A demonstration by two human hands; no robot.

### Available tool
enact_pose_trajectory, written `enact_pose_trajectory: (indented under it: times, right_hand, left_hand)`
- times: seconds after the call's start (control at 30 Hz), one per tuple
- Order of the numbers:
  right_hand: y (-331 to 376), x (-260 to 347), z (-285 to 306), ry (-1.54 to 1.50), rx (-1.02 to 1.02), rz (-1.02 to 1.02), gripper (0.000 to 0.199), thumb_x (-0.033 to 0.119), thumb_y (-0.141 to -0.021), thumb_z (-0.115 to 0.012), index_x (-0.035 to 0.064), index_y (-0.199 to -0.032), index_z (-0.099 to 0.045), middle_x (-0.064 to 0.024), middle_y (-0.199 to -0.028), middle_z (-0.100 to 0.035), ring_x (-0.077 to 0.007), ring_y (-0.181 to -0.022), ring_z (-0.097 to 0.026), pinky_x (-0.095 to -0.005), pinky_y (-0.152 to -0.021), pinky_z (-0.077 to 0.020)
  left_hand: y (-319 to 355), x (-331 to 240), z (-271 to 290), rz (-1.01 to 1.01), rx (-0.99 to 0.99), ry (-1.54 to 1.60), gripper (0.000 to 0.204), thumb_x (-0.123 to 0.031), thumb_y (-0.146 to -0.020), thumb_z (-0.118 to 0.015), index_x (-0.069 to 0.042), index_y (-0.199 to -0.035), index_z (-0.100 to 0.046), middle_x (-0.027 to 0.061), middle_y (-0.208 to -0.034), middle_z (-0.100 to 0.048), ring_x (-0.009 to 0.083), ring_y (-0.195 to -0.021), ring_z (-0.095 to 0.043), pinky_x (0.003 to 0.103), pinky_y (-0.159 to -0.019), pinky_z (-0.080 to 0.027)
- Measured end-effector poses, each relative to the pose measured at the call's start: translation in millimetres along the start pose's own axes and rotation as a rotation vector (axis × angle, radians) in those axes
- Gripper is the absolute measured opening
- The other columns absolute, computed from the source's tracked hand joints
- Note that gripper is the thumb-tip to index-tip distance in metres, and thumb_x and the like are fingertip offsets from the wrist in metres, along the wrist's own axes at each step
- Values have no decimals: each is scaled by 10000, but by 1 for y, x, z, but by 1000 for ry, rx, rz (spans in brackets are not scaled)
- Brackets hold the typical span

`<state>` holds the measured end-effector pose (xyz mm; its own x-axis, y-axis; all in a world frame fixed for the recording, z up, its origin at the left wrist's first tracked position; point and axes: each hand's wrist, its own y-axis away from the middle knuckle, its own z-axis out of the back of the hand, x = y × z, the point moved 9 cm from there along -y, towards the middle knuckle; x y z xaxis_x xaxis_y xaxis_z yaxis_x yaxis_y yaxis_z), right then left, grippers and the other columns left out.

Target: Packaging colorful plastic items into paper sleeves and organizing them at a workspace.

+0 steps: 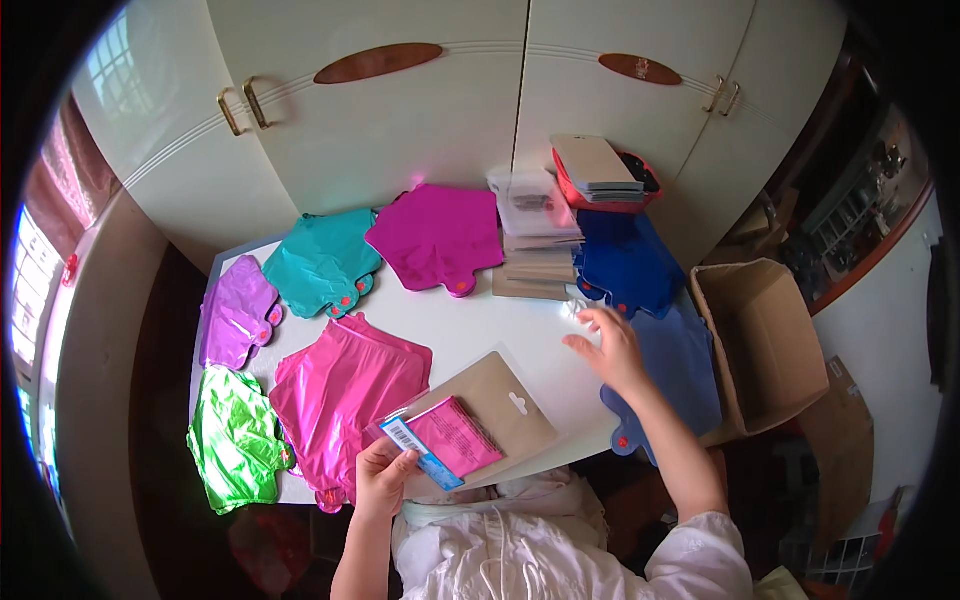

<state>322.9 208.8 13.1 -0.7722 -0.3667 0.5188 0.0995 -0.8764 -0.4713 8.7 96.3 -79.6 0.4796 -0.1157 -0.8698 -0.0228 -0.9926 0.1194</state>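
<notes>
The white table (470, 322) has bare room in its middle and shiny sheets (325, 260) round its edges. A brown box (765, 300) stands open at the table's right edge. The big pink sheet (345, 385) reaches the table's front edge. Above that edge is the clear packet (530, 425), with tan card (490, 375) and folded pink foil (455, 437) inside. The right hand (612, 347) is half open over the table, thumb apart. The left hand (384, 478) pinches the packet's corner; some fingers hide underneath. A tiny white scrap (575, 308) by the right fingertips (584, 315) is hard to make out; touching or not, I can't tell
</notes>
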Motion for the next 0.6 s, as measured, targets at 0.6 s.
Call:
enact_pose_trajectory:
  times: [0.6]
  right_hand:
    - [71,59,-48,-1349,788,-578,150,93,-775,-691,-27,-859,-659,-68,-786,-651,-117,-724,-594,-237,-689,-473]
  left_hand:
    - [-2,-3,-5,6,30,-80,42,-10,-790,-648,9,-801,-613,40,-759,-639,81,-654,-578,205,-610,-459]
